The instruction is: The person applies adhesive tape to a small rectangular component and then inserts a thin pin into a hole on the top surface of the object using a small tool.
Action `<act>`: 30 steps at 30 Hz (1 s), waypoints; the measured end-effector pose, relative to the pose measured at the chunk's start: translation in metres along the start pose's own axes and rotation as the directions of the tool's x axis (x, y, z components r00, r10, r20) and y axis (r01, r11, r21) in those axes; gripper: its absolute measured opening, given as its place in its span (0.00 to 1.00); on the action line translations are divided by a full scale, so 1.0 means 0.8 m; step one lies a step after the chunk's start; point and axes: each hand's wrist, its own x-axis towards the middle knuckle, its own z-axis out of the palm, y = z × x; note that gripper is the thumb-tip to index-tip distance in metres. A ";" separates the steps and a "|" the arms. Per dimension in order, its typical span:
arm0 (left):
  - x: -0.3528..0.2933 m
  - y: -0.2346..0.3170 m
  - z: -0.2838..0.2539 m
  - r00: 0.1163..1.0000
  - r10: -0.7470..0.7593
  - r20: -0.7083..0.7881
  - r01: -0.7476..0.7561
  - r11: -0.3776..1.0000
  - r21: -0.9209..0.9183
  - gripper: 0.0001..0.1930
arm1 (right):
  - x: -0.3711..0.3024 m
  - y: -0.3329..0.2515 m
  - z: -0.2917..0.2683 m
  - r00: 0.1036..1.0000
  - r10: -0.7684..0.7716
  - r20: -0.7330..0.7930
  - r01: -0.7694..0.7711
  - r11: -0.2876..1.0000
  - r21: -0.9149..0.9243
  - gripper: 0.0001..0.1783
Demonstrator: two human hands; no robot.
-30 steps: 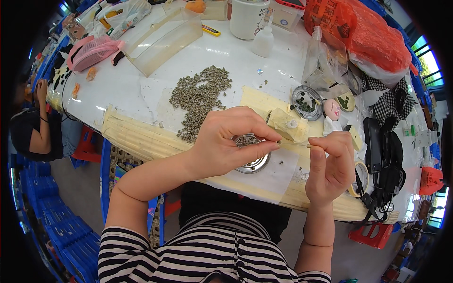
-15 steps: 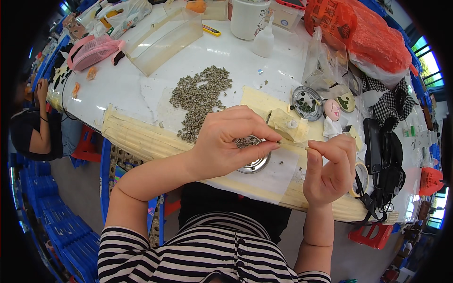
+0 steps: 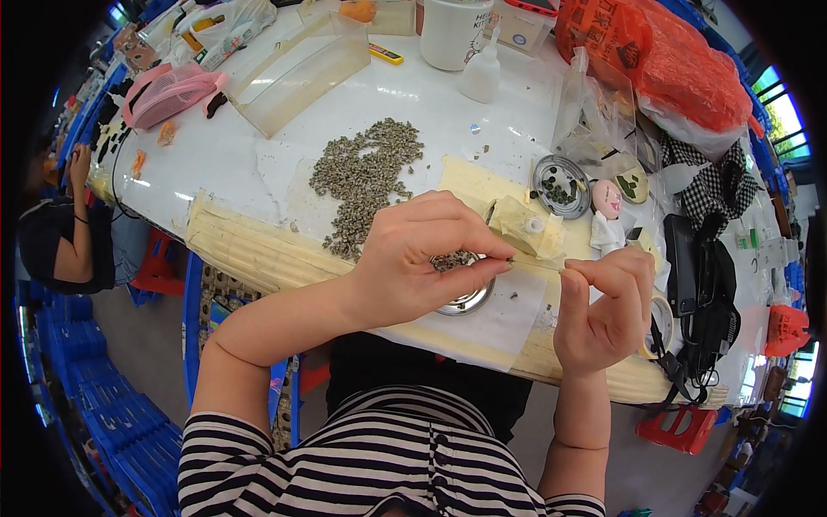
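My left hand (image 3: 426,250) pinches a tiny dark greenish piece (image 3: 511,261) between thumb and forefinger, above the white sheet at the table's near edge. Facing it, my right hand (image 3: 603,302) also has thumb and forefinger pressed together, with its other fingers curled. What sits in the right pinch is too small to make out; a faint thin line seems to run towards the left fingertips. Partly hidden under my left hand is a round metal dish (image 3: 472,302) with small metallic parts. A heap of similar small parts (image 3: 366,185) lies beyond that hand. A tape-wrapped block (image 3: 527,228) stands just past the fingertips.
Right of the block are a metal dish with dark green bits (image 3: 561,187), a small doll-like figure (image 3: 606,207) and a tape roll (image 3: 659,327). Farther back stand a white squeeze bottle (image 3: 481,76), a white mug (image 3: 452,34) and a clear tray (image 3: 306,77). A person sits at far left.
Both hands stay almost in place, still pinching. The pale tip at my right fingertips shows less now, and the right hand has shifted very slightly.
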 end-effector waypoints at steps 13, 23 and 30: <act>0.001 0.000 0.000 1.000 0.005 0.000 -0.005 1.000 0.008 0.10 | 0.000 -0.001 0.000 1.000 -0.003 0.004 0.003 1.000 -0.005 0.09; 0.001 0.001 -0.001 1.000 -0.008 0.008 0.008 1.000 -0.007 0.10 | -0.002 0.000 -0.001 0.998 0.067 0.013 -0.067 0.997 0.028 0.08; 0.000 0.001 -0.002 0.999 -0.045 0.017 0.045 0.998 -0.042 0.10 | -0.006 0.007 0.003 0.968 0.245 -0.058 -0.229 0.951 0.206 0.07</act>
